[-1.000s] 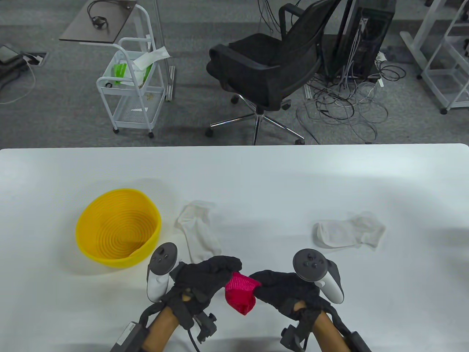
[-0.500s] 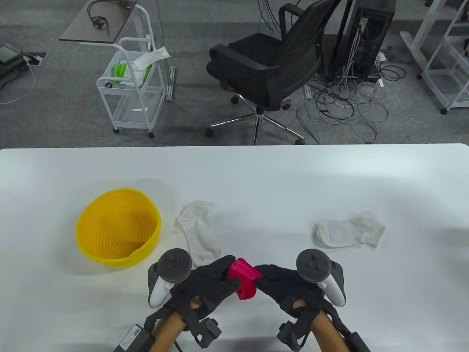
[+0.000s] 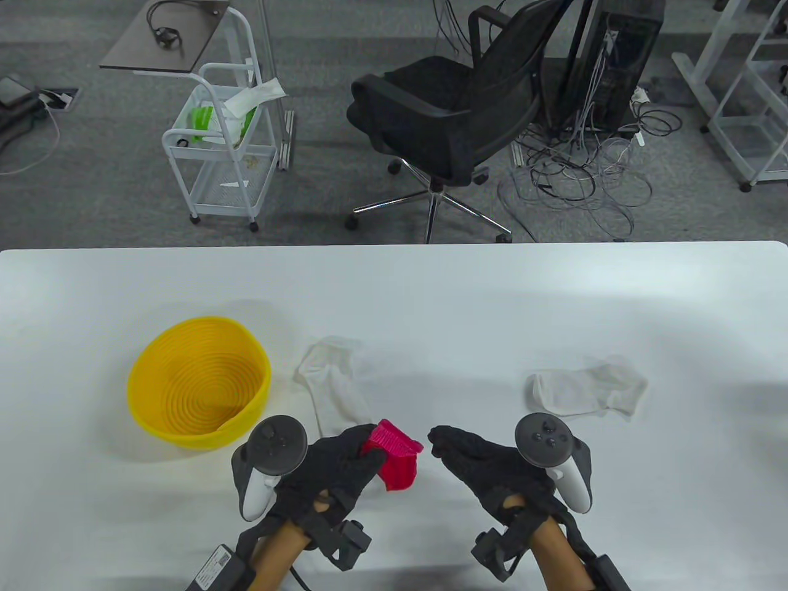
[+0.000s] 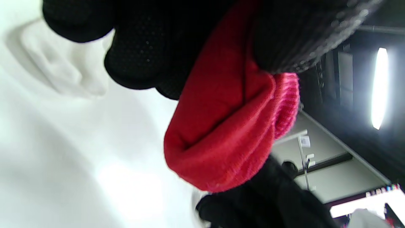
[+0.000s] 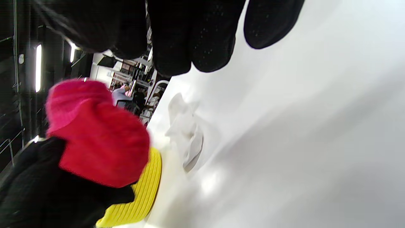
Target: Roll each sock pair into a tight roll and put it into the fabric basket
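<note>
The left hand (image 3: 335, 468) grips the red sock roll (image 3: 394, 458) in curled fingers, while the right hand (image 3: 486, 468), just beside it, hangs loosely curled, holding nothing.

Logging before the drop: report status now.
Left hand grips red sock roll; right hand off it, holding nothing. Yellow basket left of the roll, holds no rolls. One white sock lies between.

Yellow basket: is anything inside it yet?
No socks show in the basket; only its ribbed bottom. The near wall hides a little. The left hand holds the red roll beside it.
</note>
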The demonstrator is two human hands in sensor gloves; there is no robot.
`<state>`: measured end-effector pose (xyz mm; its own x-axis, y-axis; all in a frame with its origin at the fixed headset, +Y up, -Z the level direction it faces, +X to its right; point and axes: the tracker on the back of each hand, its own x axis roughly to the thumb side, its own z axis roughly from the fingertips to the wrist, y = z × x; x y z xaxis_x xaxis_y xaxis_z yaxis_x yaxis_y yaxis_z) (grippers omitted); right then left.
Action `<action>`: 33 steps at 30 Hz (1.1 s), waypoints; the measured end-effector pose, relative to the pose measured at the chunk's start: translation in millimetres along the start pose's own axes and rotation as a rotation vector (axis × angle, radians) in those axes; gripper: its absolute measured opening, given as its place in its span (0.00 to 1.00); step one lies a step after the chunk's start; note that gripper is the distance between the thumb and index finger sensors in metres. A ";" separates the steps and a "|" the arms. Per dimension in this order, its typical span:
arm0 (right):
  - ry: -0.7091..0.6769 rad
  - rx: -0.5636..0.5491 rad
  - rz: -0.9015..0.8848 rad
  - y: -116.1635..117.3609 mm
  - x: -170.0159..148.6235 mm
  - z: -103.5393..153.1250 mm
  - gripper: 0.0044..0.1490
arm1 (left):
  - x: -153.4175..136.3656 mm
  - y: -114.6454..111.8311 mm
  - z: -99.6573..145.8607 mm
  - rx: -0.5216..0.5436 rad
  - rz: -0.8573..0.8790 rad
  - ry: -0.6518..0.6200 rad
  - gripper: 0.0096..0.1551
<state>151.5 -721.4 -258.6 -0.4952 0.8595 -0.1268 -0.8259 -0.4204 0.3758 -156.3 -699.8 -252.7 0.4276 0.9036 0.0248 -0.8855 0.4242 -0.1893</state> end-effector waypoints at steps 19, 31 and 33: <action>0.062 -0.030 0.055 -2.9 -8.1 -3.3 0.48 | -10.4 105.8 9.0 0.441 -0.086 -0.116 0.36; 0.070 -0.027 0.088 -1.5 -8.9 -3.8 0.50 | -40.2 146.3 16.6 0.660 -0.198 0.032 0.36; 0.072 -0.026 0.092 -1.1 -9.1 -4.1 0.50 | -43.9 145.6 18.2 0.722 -0.271 0.087 0.35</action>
<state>155.8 -730.0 -261.6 -0.5862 0.7945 -0.1585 -0.7823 -0.5044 0.3654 -307.3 -676.6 -263.5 0.6323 0.7678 -0.1036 -0.6345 0.5899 0.4993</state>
